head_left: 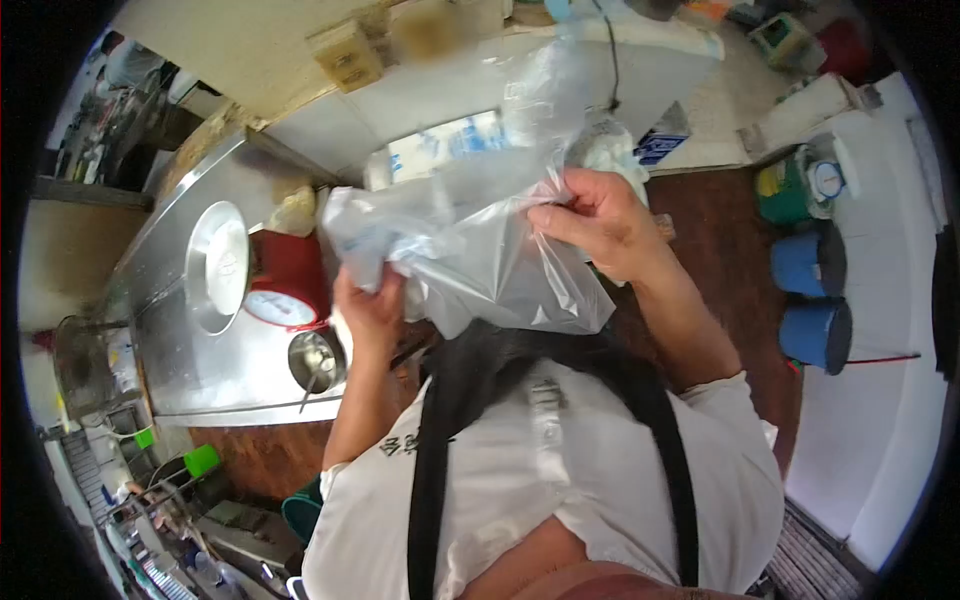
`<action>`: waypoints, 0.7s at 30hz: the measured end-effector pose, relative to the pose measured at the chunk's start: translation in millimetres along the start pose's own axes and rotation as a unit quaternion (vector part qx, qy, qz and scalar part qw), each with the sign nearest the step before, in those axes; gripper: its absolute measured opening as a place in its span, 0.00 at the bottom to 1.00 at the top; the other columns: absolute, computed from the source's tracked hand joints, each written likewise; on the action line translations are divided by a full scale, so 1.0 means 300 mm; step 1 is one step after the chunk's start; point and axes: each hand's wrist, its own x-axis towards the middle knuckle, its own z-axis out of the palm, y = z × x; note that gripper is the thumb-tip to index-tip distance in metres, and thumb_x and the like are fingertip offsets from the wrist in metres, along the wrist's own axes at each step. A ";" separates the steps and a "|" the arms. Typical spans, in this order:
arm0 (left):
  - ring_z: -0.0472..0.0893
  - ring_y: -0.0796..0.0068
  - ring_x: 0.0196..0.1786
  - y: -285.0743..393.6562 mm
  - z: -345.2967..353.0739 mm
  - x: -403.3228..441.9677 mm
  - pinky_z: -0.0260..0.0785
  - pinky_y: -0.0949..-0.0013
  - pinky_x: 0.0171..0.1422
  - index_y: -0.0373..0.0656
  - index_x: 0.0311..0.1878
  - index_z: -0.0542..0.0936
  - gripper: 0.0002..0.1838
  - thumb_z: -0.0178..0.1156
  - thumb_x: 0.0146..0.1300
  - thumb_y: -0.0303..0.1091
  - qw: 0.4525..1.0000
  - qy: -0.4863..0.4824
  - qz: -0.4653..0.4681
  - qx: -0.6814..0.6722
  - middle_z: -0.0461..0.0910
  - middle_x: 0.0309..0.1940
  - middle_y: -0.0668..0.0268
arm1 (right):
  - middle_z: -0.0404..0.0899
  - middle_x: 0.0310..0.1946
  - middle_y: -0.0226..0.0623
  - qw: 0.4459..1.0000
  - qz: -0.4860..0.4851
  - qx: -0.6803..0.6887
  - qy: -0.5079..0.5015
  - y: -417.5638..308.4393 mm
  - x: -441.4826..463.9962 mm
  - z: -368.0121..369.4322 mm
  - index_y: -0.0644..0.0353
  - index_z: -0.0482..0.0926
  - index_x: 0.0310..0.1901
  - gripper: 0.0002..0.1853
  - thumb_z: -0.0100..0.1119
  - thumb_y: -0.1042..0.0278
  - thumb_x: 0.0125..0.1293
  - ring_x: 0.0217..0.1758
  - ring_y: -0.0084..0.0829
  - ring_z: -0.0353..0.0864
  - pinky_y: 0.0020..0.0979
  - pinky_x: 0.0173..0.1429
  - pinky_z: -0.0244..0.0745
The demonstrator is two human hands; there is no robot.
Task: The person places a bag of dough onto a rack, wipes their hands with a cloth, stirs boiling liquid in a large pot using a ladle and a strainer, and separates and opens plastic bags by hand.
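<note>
clr plastic bag (pixel 490 275) | thin, crinkled, shiny | held up, spread btwn L fingers (pixel 391 294) + R fingers (pixel 563 224)

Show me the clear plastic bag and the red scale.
Clear plastic bag (pixel 482 262): head view, on its creased middle.
Red scale (pixel 291 264): head view, on its red casing near the dial.

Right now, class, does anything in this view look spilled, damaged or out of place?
Nothing clearly stands out. The plastic bag is crumpled between the left hand and right hand, ordinary for thin plastic. No obvious spill shows on the metal counter by the red scale, though glare hides detail.
</note>
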 end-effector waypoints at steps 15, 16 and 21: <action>0.81 0.75 0.47 -0.008 0.051 -0.045 0.73 0.71 0.54 0.36 0.50 0.80 0.17 0.71 0.57 0.19 0.978 -0.036 -0.129 -0.160 0.83 0.45 0.65 | 0.81 0.32 0.25 0.991 0.009 -0.079 0.106 0.102 0.012 -0.128 0.61 0.81 0.41 0.06 0.62 0.67 0.68 0.36 0.16 0.77 0.22 0.44 0.74; 0.81 0.75 0.47 0.017 0.044 -0.027 0.73 0.71 0.54 0.35 0.50 0.80 0.18 0.72 0.57 0.20 0.972 -0.030 -0.146 -0.179 0.84 0.46 0.65 | 0.80 0.32 0.25 0.984 0.004 -0.098 0.149 0.098 0.031 -0.139 0.61 0.81 0.41 0.07 0.61 0.66 0.69 0.35 0.18 0.77 0.22 0.43 0.74; 0.81 0.73 0.47 -0.002 0.035 -0.017 0.73 0.70 0.54 0.34 0.51 0.79 0.19 0.73 0.58 0.25 0.977 -0.009 -0.172 -0.126 0.83 0.46 0.63 | 0.78 0.27 0.25 0.979 0.029 -0.011 0.202 0.022 0.033 -0.040 0.61 0.81 0.40 0.11 0.61 0.61 0.70 0.31 0.17 0.76 0.22 0.39 0.72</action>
